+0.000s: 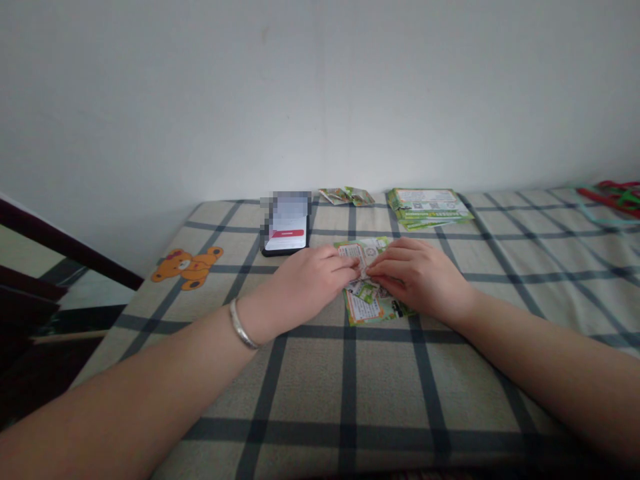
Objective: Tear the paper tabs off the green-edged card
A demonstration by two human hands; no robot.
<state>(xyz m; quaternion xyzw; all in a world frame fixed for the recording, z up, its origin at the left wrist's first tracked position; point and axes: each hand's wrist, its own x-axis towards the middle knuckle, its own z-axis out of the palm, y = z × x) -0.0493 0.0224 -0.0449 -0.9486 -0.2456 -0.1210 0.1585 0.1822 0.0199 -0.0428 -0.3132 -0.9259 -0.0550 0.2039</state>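
Note:
A green-and-white printed paper sheet [364,310] lies on the checked tablecloth in front of me, gathered and creased across its middle. My left hand [320,277], with a silver bangle [241,327] at its wrist, pinches the crease from the left. From the other side my right hand [417,273] closes its thumb and fingers on the same crease. The fingertips nearly meet there and cover part of the paper.
Behind the hands are a phone [286,223] with a lit screen, small folded green papers [360,196] by the wall, and a stack of similar printed sheets [430,205]. A bear cutout [190,268] lies left. Red and green cord-like items [617,197] sit far right.

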